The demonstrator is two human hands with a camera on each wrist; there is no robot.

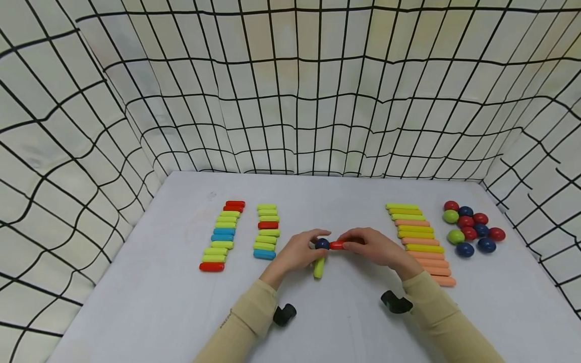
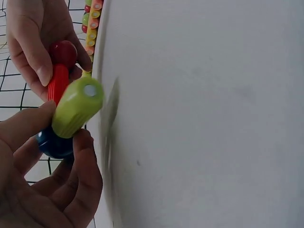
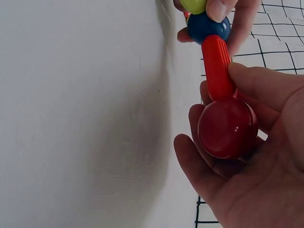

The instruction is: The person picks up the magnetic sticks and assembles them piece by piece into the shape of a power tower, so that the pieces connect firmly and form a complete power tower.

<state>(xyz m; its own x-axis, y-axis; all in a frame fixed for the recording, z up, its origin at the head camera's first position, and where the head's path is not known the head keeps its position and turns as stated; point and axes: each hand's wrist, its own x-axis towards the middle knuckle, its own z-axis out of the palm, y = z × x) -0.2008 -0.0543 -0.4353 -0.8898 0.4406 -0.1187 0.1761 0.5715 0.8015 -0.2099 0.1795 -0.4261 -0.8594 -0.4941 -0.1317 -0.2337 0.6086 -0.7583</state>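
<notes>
In the head view my left hand [image 1: 297,250] holds a dark blue ball [image 1: 323,243] with a lime-green stick [image 1: 319,268] joined to it and pointing toward me. The left wrist view shows thumb and fingers around that ball and the base of the green stick [image 2: 78,107]. My right hand [image 1: 373,246] pinches a short red stick [image 1: 337,245], whose far end meets the blue ball. At the stick's other end sits a red ball [image 3: 227,127], cradled by the right fingers in the right wrist view and hidden from the head view.
Two columns of short sticks, red, green and blue, lie at left [image 1: 223,237] and left of centre [image 1: 267,232]. Longer yellow and orange sticks [image 1: 419,242] form a column at right, with several loose balls [image 1: 473,227] beyond. Black netting [image 1: 297,96] surrounds the white table [image 1: 136,302].
</notes>
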